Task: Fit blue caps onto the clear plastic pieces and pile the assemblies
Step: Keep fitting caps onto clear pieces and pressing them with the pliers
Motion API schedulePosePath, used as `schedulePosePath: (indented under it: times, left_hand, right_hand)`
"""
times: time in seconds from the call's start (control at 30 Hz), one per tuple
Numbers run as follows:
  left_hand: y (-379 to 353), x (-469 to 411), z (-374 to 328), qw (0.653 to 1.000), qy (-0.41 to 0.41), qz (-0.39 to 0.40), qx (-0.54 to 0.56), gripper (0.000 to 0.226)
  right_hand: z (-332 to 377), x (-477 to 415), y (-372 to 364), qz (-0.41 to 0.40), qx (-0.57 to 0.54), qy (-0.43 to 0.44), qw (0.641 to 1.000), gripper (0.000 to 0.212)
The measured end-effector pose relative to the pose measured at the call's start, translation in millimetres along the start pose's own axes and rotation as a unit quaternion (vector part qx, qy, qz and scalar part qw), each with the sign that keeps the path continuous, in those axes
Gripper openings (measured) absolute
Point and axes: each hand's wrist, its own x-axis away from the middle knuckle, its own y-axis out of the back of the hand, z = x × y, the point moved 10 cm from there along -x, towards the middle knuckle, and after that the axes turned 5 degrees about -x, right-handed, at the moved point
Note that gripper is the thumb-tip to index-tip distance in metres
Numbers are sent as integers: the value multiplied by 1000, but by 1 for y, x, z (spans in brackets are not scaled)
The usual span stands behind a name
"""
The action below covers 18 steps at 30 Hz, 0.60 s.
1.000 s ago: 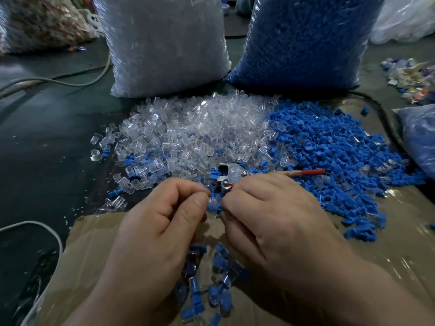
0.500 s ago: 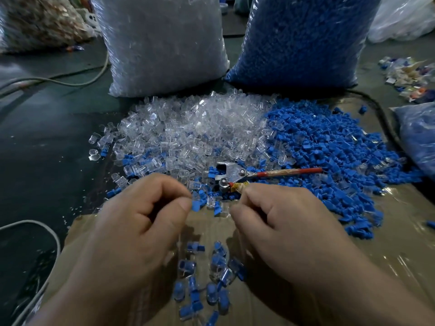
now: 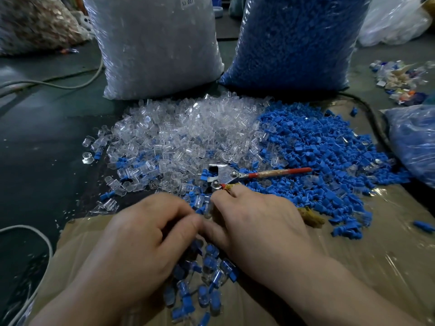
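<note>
My left hand (image 3: 141, 238) and my right hand (image 3: 256, 227) meet fingertip to fingertip over the brown cardboard sheet (image 3: 381, 260). The right hand's fingers pinch a clear plastic piece (image 3: 208, 211). The left hand's thumb and fingers pinch a small blue cap (image 3: 199, 210) against it; most of the cap is hidden. Beyond the hands lies a heap of clear pieces (image 3: 188, 135), with a heap of blue caps (image 3: 324, 156) to its right. Under my wrists sits a small pile of capped assemblies (image 3: 209, 281).
A metal tool with a red handle (image 3: 270, 173) lies just beyond my right hand. A full bag of clear pieces (image 3: 155, 43) and one of blue caps (image 3: 294, 38) stand behind the heaps. Another blue-filled bag (image 3: 416, 142) lies right. A white cable (image 3: 35, 234) curves at left.
My hands pinched together a second ago, drew apart half a second ago, and have now come together again with a clear piece and a blue cap between the fingertips.
</note>
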Motion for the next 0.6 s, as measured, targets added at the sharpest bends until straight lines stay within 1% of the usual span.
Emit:
schedulePosePath:
  times: [0.07,0.17,0.27,0.33,0.43,0.5,0.6]
  left_hand:
    - [3,-1,9,999,33,-28,-27,25]
    - [-7,-4,8,997,27,-11,-69,14]
    - [-14,-5,11,998,35,14,-52,15]
    - [-15,-6,11,998,36,23,-35,11]
    - [-15,-6,11,999,36,24,-25,14]
    - [-15,-6,14,998,47,28,-18,9]
    - [-17,-6,17,997,62,33,-16,15]
  right_hand:
    - [1,0,0,7,-12,3,1000,39]
    - [2,-2,-2,19,-15,8,1000,38]
    - [2,-4,-5,33,-7,12,999,37]
    - [2,-5,-6,40,-8,15,999,35]
    - [5,-4,-5,37,-18,25,999,28]
    - [7,-4,-5,38,-26,29,999,24]
    - [9,-3,-5,41,-32,36,998,21]
